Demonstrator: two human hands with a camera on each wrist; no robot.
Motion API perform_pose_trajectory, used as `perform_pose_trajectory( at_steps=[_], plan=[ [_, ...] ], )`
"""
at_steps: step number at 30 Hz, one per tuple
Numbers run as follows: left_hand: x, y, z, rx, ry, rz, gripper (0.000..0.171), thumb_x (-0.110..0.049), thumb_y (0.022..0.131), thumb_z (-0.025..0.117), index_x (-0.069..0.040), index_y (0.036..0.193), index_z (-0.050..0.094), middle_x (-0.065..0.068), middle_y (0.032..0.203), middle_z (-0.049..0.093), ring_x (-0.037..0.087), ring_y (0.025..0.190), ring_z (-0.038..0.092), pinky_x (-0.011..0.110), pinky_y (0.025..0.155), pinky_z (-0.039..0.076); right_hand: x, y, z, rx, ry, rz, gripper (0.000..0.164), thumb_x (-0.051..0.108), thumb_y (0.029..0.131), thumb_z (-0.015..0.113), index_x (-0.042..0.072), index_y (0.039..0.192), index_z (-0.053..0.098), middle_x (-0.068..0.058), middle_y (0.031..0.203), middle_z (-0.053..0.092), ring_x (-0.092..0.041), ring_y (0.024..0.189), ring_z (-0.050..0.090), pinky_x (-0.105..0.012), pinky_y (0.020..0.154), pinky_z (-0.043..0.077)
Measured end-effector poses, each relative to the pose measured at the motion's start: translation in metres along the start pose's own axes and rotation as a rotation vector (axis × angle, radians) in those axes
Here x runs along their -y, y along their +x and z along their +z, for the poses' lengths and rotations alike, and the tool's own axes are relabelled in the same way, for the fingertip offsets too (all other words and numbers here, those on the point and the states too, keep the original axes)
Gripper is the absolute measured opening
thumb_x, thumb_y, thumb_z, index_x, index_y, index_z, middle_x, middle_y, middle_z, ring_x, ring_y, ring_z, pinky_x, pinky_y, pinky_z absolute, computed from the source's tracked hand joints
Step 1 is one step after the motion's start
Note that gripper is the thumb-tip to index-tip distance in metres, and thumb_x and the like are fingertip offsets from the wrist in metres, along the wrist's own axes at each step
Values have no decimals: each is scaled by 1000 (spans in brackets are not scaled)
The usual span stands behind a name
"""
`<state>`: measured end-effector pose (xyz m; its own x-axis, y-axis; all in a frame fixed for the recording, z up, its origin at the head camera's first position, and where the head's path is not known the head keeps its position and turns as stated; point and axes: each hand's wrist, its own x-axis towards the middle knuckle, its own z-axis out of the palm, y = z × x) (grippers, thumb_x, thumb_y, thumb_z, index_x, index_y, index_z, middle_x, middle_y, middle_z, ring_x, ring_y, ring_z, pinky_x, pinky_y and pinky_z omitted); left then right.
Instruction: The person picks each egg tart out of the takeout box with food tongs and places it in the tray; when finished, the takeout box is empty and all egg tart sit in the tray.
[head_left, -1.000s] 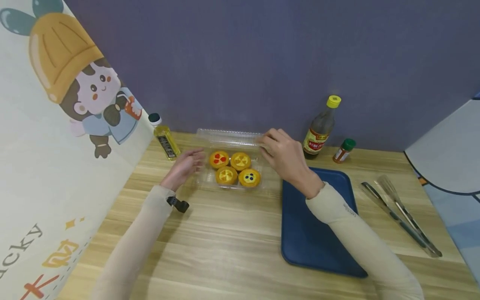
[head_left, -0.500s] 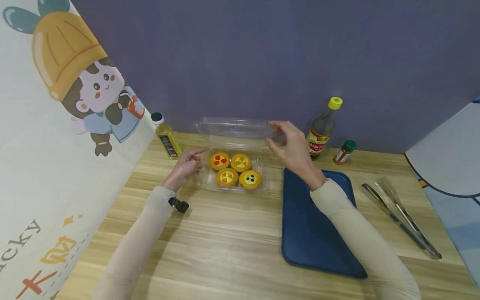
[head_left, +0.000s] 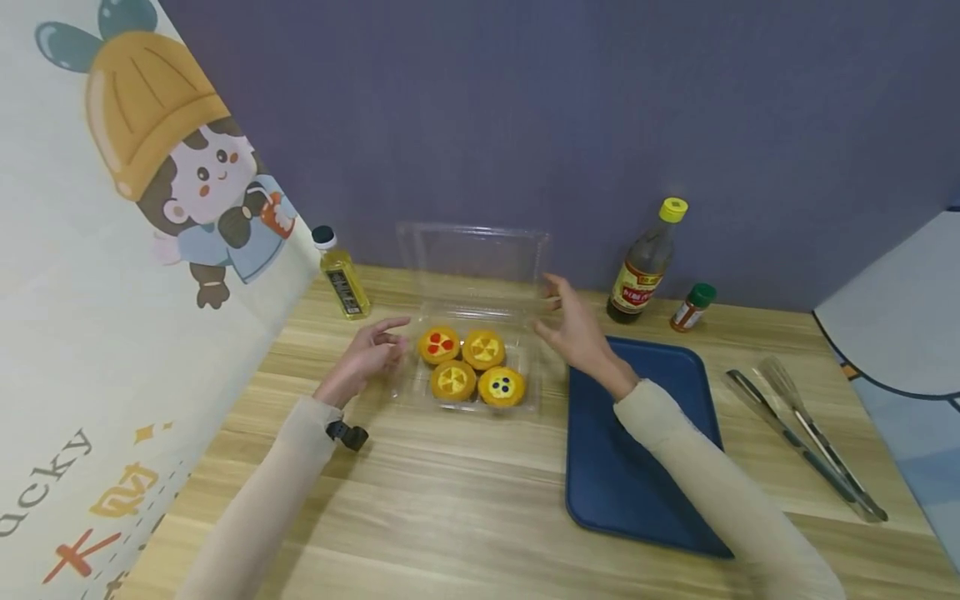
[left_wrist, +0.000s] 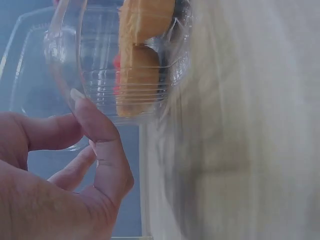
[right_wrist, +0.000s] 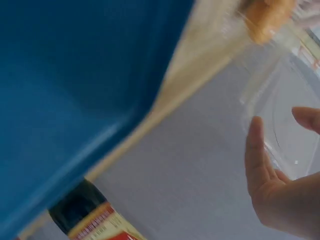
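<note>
A clear plastic clamshell box [head_left: 531,392] stands on the table with its lid [head_left: 480,258] raised at the back. Inside sit several round egg tarts [head_left: 453,381], one topped with red pieces and another with dark berries. My left hand [head_left: 369,354] is at the box's left side; in the left wrist view its thumb and forefinger pinch the clear rim [left_wrist: 64,65]. At the right side, my right hand [head_left: 576,329] holds nothing, with thumb and fingers spread apart near the lid's lower corner. The right wrist view shows those parted fingers [right_wrist: 256,150] beside the clear lid.
Right of the box lies a blue tray [head_left: 637,467], under my right forearm. An oil bottle [head_left: 345,283] stands back left. A yellow-capped sauce bottle [head_left: 637,271] and a green-capped spice jar [head_left: 692,308] stand back right. Metal tongs [head_left: 802,442] lie at far right.
The lid has swung up from low to nearly upright. My right hand has let go of it and come down. The box and my left hand have shifted slightly toward me.
</note>
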<state>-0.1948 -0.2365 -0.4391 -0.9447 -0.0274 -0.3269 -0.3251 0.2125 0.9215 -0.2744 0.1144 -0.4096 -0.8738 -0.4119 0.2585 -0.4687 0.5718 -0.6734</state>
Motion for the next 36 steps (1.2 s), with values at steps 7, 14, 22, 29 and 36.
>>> perform_pose_trajectory(
  at_steps=[7, 14, 22, 29, 36],
  plan=[
    [3, -17, 2, 11, 17, 10, 62, 1, 102, 53, -11, 161, 40, 26, 130, 59, 13, 74, 57, 26, 62, 52, -7, -18, 17, 78, 44, 75, 93, 8, 91, 78, 7, 165, 21, -23, 137, 62, -40, 115, 68, -55, 93, 61],
    [6, -24, 2, 21, 2, 19, 59, 1, 102, 55, -9, 159, 41, 24, 124, 61, 12, 67, 55, 26, 57, 51, -7, -28, 20, 75, 141, 91, 89, 0, 89, 77, 0, 162, 26, -26, 128, 65, -39, 99, 74, -47, 80, 66],
    [7, -31, 1, 35, 23, 7, 59, -1, 102, 56, -13, 158, 44, 24, 129, 60, 15, 75, 60, 29, 63, 58, -5, -37, 16, 128, 296, 246, 88, 3, 90, 78, 0, 162, 28, -26, 133, 63, -41, 111, 70, -36, 80, 65],
    [10, -36, 2, 51, 44, 11, 67, 6, 96, 53, -12, 159, 42, 25, 130, 58, 20, 82, 63, 32, 68, 60, -5, -45, 13, 162, 417, 384, 88, 7, 92, 78, 6, 164, 26, -22, 142, 60, -39, 121, 64, -39, 86, 65],
    [10, -39, 4, 41, 42, 32, 66, 6, 96, 53, -12, 158, 43, 26, 129, 58, 20, 81, 62, 31, 67, 60, -6, -48, 13, 166, 481, 395, 86, 7, 94, 75, 2, 164, 25, -26, 145, 57, -43, 125, 62, -43, 87, 65]
  ],
)
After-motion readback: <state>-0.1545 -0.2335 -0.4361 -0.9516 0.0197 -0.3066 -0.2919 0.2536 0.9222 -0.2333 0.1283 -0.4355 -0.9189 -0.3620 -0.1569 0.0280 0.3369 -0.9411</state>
